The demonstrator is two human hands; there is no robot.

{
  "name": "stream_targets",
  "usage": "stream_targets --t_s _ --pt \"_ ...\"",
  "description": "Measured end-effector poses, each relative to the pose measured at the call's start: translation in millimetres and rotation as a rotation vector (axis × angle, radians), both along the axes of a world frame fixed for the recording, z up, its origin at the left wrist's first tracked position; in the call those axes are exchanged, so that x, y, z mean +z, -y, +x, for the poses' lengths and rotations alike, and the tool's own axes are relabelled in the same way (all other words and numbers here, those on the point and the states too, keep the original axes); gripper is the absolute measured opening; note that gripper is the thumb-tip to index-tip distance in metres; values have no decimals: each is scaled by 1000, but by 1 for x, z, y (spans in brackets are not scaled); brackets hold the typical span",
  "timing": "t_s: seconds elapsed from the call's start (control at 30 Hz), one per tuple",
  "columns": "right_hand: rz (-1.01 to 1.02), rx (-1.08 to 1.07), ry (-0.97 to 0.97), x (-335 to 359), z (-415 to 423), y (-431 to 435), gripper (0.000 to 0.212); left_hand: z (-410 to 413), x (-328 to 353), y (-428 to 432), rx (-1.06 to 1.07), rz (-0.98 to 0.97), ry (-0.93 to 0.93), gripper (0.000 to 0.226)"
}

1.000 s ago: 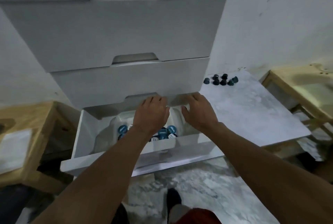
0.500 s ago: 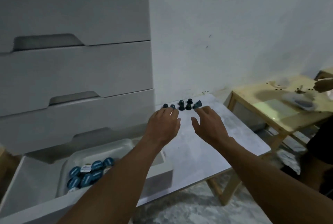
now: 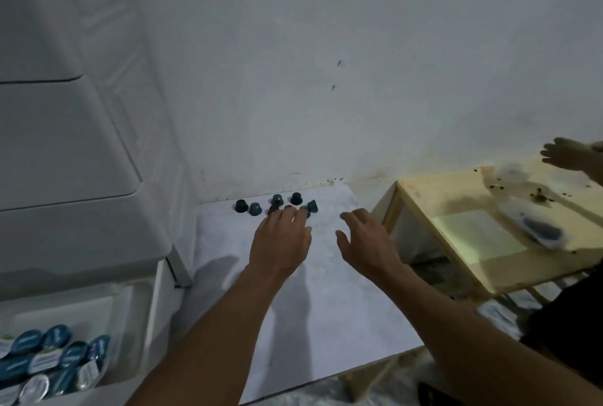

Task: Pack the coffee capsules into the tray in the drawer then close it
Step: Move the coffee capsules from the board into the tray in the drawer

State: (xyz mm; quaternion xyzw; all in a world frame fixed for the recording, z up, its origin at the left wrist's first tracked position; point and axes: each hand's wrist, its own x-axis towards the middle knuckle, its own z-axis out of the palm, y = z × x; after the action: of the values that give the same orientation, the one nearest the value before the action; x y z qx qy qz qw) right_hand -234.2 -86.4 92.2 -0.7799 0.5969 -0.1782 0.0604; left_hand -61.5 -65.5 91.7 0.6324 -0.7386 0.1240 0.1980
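1. My left hand (image 3: 280,239) reaches palm-down over the white table (image 3: 326,307), its fingertips on the near edge of the capsules (image 3: 276,200).
2. The fingertips are hidden behind the hand, so I cannot tell whether they have pinched one.
3. My right hand (image 3: 365,239) hovers just beside it, fingers loosely spread, holding nothing.
4. The capsules sit in a small cluster at the table's far edge, near the wall (image 3: 359,62); most stand upright and one lies tilted.
5. At lower left the drawer (image 3: 156,307) stands open, and its tray (image 3: 65,311) holds packed capsules (image 3: 73,353), foil lids up.
6. To the right is a wooden table (image 3: 456,229), with another person's hand (image 3: 567,156) above it.
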Motion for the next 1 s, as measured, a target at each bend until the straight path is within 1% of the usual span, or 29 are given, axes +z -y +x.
stream_targets --t_s 0.27,0.4,0.5,0.57,0.63,0.67,0.83,1.0 --pt "73 82 37 -32 11 79 42 5 -24 69 61 136 20 21" --pt "139 96 38 -51 17 120 42 6 -44 113 52 280 -27 18" --pt "205 131 22 -66 20 156 43 3 -59 147 18 346 -15 18" --pt "251 150 25 -77 24 180 44 3 -72 165 19 378 -77 18" --pt "299 177 36 -87 29 199 43 3 -85 179 38 444 -168 16" --pt "325 194 40 -92 33 206 42 4 -91 184 33 493 -189 19" --pt "421 231 2 -115 45 236 43 8 -121 212 27 519 -265 31" --pt "420 241 -21 -132 45 251 36 3 -139 221 24 595 -291 28"
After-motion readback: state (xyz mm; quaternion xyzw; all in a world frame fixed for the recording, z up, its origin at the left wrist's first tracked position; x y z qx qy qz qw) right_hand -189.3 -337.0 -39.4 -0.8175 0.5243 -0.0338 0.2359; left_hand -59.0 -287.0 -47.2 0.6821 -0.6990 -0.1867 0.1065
